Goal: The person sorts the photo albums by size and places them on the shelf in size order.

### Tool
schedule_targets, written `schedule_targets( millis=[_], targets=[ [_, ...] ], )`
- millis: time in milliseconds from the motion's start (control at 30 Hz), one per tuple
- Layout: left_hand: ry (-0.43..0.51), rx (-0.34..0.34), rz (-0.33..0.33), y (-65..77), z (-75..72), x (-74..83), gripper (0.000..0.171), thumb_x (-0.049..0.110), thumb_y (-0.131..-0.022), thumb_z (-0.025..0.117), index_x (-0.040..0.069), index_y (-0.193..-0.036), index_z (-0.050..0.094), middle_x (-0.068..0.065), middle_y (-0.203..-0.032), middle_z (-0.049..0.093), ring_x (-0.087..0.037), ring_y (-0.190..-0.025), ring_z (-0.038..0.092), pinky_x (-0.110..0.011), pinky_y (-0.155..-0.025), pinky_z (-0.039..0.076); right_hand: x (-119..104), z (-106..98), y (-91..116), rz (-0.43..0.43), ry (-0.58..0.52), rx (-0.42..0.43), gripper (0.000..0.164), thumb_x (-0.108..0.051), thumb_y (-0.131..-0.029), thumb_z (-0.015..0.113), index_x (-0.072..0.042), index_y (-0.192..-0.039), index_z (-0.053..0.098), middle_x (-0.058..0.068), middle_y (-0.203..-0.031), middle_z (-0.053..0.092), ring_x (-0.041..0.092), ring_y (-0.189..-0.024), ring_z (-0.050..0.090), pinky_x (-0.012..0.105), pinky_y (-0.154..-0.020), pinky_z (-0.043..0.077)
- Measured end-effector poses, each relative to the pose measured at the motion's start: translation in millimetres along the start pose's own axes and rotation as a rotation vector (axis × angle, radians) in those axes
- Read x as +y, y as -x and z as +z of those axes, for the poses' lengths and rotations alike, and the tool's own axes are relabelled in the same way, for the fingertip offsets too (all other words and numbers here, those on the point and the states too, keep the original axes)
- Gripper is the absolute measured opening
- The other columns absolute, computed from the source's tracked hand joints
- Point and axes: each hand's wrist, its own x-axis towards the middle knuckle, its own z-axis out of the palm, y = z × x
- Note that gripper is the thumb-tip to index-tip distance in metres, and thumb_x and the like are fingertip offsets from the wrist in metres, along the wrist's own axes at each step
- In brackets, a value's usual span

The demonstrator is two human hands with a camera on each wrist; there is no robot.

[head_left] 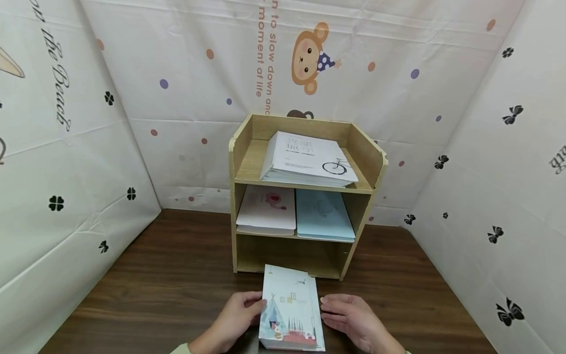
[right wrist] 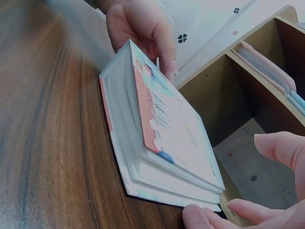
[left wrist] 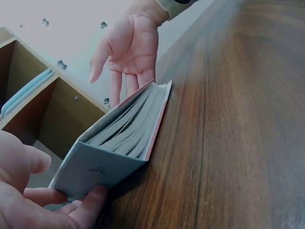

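Note:
A thick hardcover book (head_left: 289, 305) lies in front of the shelf, its pale cover printed with a blue tent and a red strip. My left hand (head_left: 236, 314) is at the book's left side. In the left wrist view its fingertips (left wrist: 97, 193) touch the spine, with the thumb held off. Beside the opposite edge is my right hand (head_left: 351, 319), its fingers loosely extended. The right wrist view shows a fingertip (right wrist: 194, 215) right at the lower cover and the thumb apart from the book. Loose page edges (right wrist: 126, 109) show between the covers.
A small wooden shelf (head_left: 305, 189) stands behind the book. On its top lies a thick white book (head_left: 305, 155) with a bicycle drawing. The middle level holds a pink book (head_left: 267, 206) and a light blue one (head_left: 325, 211). Printed cloth walls (head_left: 185, 88) enclose the dark wooden table (head_left: 155, 285).

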Motion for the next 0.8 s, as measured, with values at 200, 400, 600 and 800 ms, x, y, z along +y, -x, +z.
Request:
schedule_targets(
  millis=[200,400,600,800],
  targets=[
    [0.014,0.001,0.002,0.2,3.0,0.2,0.056,0.016,-0.103,0.062,-0.020,-0.142,0.044,-0.024,-0.128,0.066,-0.024,-0.114,0.068,-0.035,-0.090,0.062,0,4,-1,-0.002,-0.010,0.005,0.059,-0.023,-0.098,0.070,0.016,-0.136,0.047,0.009,-0.112,0.074,0.017,-0.103,0.070,0.034,-0.095,0.059],
    [0.051,-0.017,0.022,2.6,5.7,-1.6,0.063,0.018,-0.101,0.065,-0.019,-0.146,0.039,-0.023,-0.129,0.066,-0.025,-0.112,0.068,-0.035,-0.090,0.062,2,3,-1,-0.009,-0.003,-0.006,0.062,-0.018,-0.098,0.070,0.019,-0.140,0.043,0.008,-0.113,0.074,0.015,-0.104,0.069,0.033,-0.096,0.059],
    [0.093,-0.053,0.019,5.6,3.7,-4.5,0.070,0.017,-0.099,0.070,-0.015,-0.150,0.036,-0.023,-0.127,0.065,-0.023,-0.110,0.068,-0.036,-0.089,0.062,3,6,1,-0.014,-0.009,-0.006,0.076,-0.014,-0.095,0.074,0.022,-0.147,0.030,0.014,-0.119,0.072,0.017,-0.106,0.070,0.036,-0.096,0.060],
    [0.178,-0.129,0.008,10.9,-0.1,-3.2,0.079,0.015,-0.097,0.072,-0.007,-0.158,0.027,-0.027,-0.132,0.056,-0.023,-0.109,0.067,-0.039,-0.092,0.062,6,9,5,-0.038,-0.019,-0.046,0.077,-0.012,-0.095,0.073,0.022,-0.148,0.027,0.015,-0.114,0.074,0.021,-0.106,0.071,0.039,-0.096,0.060]
  ],
)
